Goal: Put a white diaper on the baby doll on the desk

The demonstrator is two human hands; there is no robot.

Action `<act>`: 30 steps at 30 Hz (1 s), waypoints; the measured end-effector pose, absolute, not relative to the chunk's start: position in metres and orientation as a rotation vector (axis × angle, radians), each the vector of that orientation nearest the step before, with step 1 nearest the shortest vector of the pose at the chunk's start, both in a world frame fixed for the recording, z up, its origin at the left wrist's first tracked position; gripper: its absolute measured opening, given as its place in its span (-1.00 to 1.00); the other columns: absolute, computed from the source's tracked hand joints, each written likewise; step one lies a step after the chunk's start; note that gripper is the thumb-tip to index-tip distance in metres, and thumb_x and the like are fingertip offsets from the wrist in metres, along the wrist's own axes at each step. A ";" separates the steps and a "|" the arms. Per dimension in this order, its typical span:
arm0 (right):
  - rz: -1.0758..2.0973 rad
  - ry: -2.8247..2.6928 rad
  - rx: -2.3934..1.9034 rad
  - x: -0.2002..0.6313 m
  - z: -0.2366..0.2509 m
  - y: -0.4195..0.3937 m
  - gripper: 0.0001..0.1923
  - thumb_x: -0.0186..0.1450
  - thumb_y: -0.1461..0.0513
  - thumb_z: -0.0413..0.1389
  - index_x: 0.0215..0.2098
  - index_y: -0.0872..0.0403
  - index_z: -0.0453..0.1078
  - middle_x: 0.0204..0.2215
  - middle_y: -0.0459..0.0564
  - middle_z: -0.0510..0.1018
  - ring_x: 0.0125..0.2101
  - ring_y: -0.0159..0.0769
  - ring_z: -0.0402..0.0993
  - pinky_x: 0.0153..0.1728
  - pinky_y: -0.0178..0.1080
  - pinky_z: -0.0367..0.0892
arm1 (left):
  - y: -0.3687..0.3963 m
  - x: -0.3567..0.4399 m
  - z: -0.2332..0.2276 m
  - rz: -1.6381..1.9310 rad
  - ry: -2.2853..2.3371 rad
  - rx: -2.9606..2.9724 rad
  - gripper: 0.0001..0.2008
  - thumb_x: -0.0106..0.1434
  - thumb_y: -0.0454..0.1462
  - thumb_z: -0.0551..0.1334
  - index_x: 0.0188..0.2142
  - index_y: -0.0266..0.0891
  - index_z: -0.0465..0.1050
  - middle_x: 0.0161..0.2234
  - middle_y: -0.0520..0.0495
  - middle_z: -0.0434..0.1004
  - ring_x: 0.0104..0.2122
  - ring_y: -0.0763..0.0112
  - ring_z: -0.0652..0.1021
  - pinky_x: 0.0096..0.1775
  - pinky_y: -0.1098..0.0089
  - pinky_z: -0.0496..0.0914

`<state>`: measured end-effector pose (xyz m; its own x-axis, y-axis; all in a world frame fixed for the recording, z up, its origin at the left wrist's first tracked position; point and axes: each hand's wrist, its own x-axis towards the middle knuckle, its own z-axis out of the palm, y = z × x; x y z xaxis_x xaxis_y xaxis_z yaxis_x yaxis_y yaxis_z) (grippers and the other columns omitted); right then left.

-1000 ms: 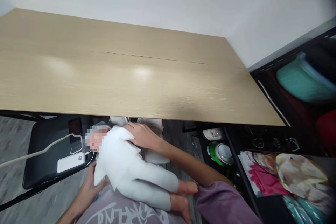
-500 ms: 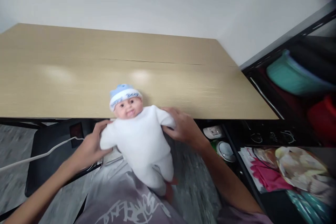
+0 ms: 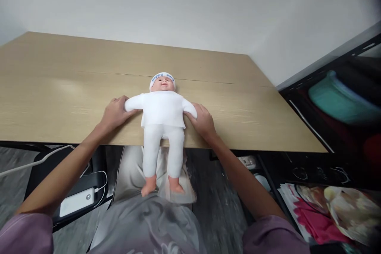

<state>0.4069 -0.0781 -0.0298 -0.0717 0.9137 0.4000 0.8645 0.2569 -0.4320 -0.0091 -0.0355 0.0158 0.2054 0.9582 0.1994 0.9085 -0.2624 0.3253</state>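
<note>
Doll (image 3: 162,115) lies face up on the counter (image 3: 59,87), head toward the wall, near the front edge; torso and head rest on the wood, legs hang past the edge over my lap, bare feet just above my grey shirt (image 3: 143,226). It wears a white suit and a white cap with a blue band. My left hand (image 3: 114,112) is closed on the doll's arm on my left, fingers wrapped around the sleeve end, palm on the counter. My right hand (image 3: 202,121) is pressed to the doll's other arm and side, fingers curled on the sleeve. Both forearms reach in from below the edge. Under the counter on the left: a white power bank (image 3: 76,202) with a white cable (image 3: 35,162) on a black surface. Right side: dark shelving (image 3: 327,99) holding a teal item (image 3: 342,101); pink cloth (image 3: 309,222) lower right.
</note>
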 end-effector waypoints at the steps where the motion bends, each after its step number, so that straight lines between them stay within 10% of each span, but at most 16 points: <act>1: 0.095 -1.935 -1.598 0.406 -0.032 -0.065 -0.30 0.64 -0.29 -0.04 0.33 0.02 0.51 0.17 0.27 0.71 0.15 0.22 0.62 0.23 0.20 0.54 | -0.024 -0.008 0.013 0.565 1.845 2.336 -0.24 0.39 0.40 0.24 0.09 -0.23 0.55 -0.02 -0.38 0.73 0.00 -0.19 0.64 -0.03 0.08 0.47; 30: -0.208 -1.825 -1.636 0.430 -0.059 0.204 -0.20 0.59 -0.37 -0.01 0.32 0.06 0.52 0.09 0.33 0.68 0.10 0.27 0.55 0.22 0.27 0.42 | 0.224 0.011 -0.018 0.900 2.015 2.375 -0.11 0.32 0.49 0.31 0.25 -0.13 0.58 0.14 -0.39 0.65 0.22 -0.36 0.46 0.25 -0.08 0.22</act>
<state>0.4298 0.2037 -0.0592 0.0091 0.8235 0.5673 0.9299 0.2016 -0.3077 0.0111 0.2245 -0.0180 0.0758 0.8804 0.4682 0.9361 -0.2246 0.2708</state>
